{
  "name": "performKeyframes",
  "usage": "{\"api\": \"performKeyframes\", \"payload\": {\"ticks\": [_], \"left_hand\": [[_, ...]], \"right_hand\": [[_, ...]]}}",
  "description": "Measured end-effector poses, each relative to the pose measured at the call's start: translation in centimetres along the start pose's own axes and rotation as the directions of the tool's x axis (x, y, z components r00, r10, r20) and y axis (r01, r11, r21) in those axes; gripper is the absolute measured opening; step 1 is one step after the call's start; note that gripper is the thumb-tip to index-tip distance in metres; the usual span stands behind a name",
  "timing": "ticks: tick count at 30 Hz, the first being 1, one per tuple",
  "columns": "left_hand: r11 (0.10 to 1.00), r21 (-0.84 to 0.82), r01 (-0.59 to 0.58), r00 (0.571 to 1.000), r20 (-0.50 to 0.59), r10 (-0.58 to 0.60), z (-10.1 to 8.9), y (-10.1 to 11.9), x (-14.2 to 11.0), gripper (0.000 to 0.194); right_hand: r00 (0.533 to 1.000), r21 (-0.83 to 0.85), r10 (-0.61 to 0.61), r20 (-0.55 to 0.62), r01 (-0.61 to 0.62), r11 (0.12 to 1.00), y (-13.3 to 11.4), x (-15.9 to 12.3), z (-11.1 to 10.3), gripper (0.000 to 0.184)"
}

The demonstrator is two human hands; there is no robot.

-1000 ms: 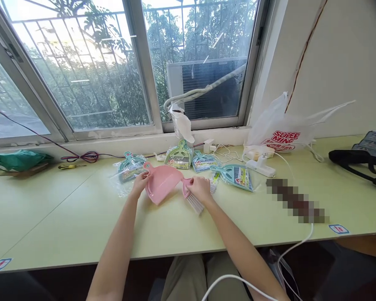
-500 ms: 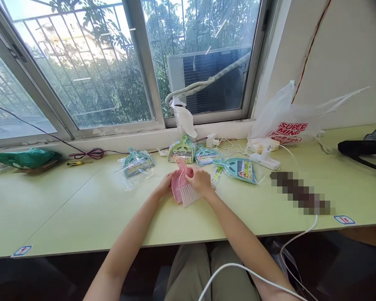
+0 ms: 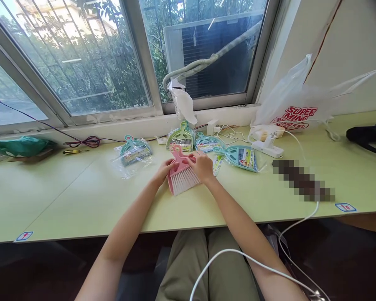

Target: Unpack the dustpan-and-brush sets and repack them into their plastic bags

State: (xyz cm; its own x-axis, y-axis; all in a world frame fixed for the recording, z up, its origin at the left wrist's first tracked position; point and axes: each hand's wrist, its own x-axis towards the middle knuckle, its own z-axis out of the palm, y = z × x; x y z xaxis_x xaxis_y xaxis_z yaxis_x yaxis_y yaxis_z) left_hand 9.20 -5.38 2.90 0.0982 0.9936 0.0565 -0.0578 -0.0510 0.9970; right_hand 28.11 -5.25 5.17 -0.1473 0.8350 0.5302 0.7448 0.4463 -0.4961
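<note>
A pink hand brush [image 3: 184,180] with white bristles lies flat over a pink dustpan [image 3: 170,186], bristles toward me. My left hand [image 3: 163,170] is closed on the left edge of the dustpan, thumb on top near the brush. My right hand [image 3: 203,166] grips the right side of the brush, fingers curled at its head. Just behind them stands a green dustpan set [image 3: 181,138] in clear wrapping. To the right lie a small teal set [image 3: 206,143] and a larger teal set [image 3: 242,157], and a printed card [image 3: 217,164] is beside my right hand.
Another wrapped teal set [image 3: 134,151] sits to the left. A yellow screwdriver [image 3: 72,151], coiled cable [image 3: 90,142] and green bag [image 3: 21,146] are farther left. A power strip [image 3: 268,148] and white plastic bag [image 3: 288,100] stand right. A white cable [image 3: 228,251] crosses my lap.
The brush has turned and settled squarely over the dustpan, its bristles now spread broadly toward me. My right hand has shifted with it. The view has tilted downward slightly.
</note>
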Motion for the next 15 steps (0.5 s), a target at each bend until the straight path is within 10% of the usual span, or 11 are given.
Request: {"api": "performKeyframes", "payload": {"ticks": [3, 9, 15], "left_hand": [[0.998, 0.037, 0.046, 0.997, 0.052, -0.048, -0.3, 0.5, -0.4, 0.037], [0.99, 0.094, 0.107, 0.99, 0.077, -0.114, 0.2, 0.8, -0.7, 0.038], [0.985, 0.144, 0.098, 0.989, 0.092, -0.112, 0.2, 0.5, -0.5, 0.039]], "right_hand": [[1.0, 0.063, 0.01, 0.006, -0.01, 0.998, 0.2, 0.2, 0.1, 0.032], [0.896, 0.329, 0.039, 0.442, -0.203, 0.922, 1.6, 0.8, 1.0, 0.032], [0.894, 0.403, 0.082, 0.441, -0.279, 0.872, 2.3, 0.9, 1.9, 0.033]]}}
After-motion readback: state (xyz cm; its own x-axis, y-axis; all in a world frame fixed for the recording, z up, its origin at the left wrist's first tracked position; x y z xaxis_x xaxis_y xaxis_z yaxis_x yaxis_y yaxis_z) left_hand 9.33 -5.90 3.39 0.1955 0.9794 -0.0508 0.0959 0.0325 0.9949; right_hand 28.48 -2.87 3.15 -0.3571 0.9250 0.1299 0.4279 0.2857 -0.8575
